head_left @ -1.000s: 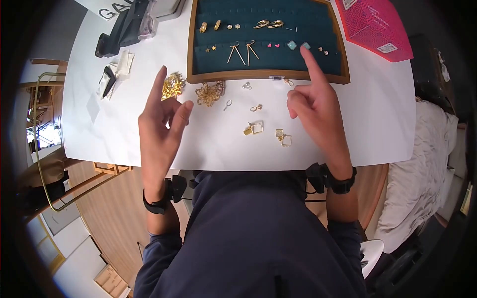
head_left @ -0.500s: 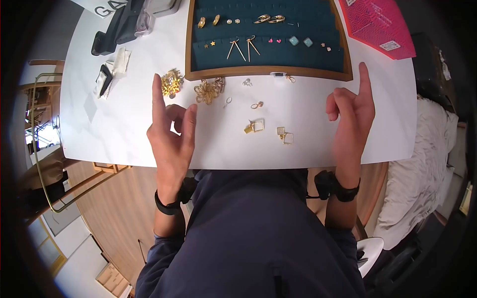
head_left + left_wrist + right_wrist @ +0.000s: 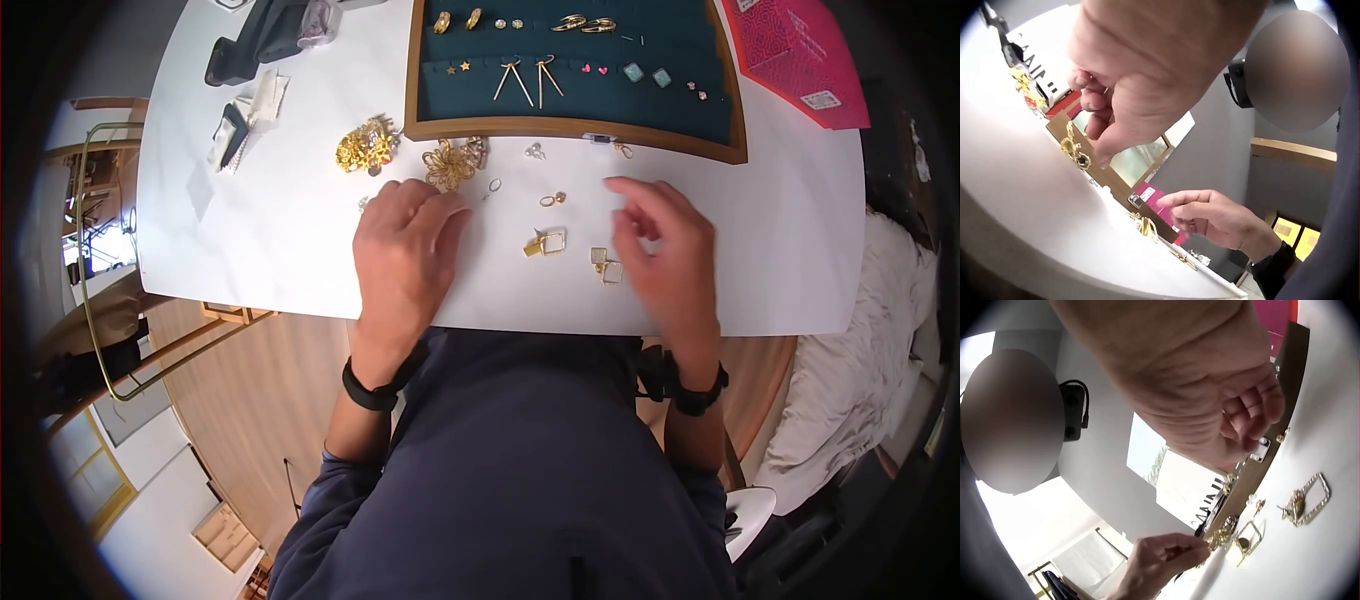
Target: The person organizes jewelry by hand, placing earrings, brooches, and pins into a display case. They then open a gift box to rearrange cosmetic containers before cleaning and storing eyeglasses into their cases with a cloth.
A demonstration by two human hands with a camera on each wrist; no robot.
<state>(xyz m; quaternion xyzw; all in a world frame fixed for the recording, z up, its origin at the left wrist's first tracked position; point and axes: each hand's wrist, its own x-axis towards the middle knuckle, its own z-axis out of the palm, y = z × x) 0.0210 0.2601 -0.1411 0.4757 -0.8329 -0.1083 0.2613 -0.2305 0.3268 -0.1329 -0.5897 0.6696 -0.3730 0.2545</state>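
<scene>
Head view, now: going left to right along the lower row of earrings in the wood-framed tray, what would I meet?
Star studs → V-shaped earrings with long thin bars → pink heart studs → light blue diamond-shaped earrings → tiny sparkly studs.

Has earrings (image 3: 661, 78) in rows in the tray (image 3: 560, 127) on the counter (image 3: 250, 250), the packet (image 3: 800, 60) just to its right, assorted items (image 3: 265, 100) to its left, loose jewellery (image 3: 547, 242) before it.
</scene>
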